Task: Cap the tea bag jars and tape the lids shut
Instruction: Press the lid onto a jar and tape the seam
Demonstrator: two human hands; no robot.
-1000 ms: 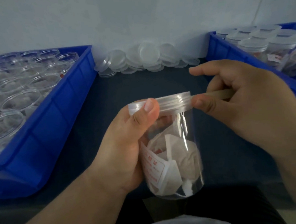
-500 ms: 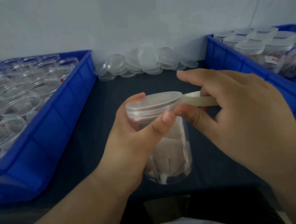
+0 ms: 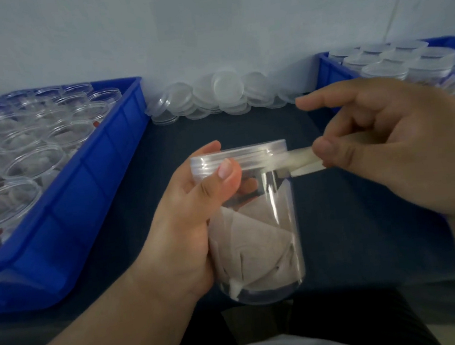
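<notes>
A clear plastic jar [image 3: 266,238] holding several tea bags is held upright above the dark table, near my body. Its clear screw lid [image 3: 249,156] is on. My left hand [image 3: 187,226] grips the jar from the left, with the thumb pressed on the lid's rim. My right hand [image 3: 396,150] pinches a strip of pale tape [image 3: 303,161] between thumb and fingers, just right of the lid. The tape's near end lies against the lid's right side, and my index finger points left above it. Where the tape comes from is hidden inside my hand.
A blue bin [image 3: 90,202] on the left holds several open jars with tea bags. A second blue bin [image 3: 330,70] at the right holds several capped jars. A heap of loose clear lids [image 3: 222,97] lies against the back wall. The dark table [image 3: 366,242] lies between the bins.
The jar went from tilted away to upright and was turned in my left hand. My right hand drew back to the right, and a longer stretch of tape now shows beside the lid.
</notes>
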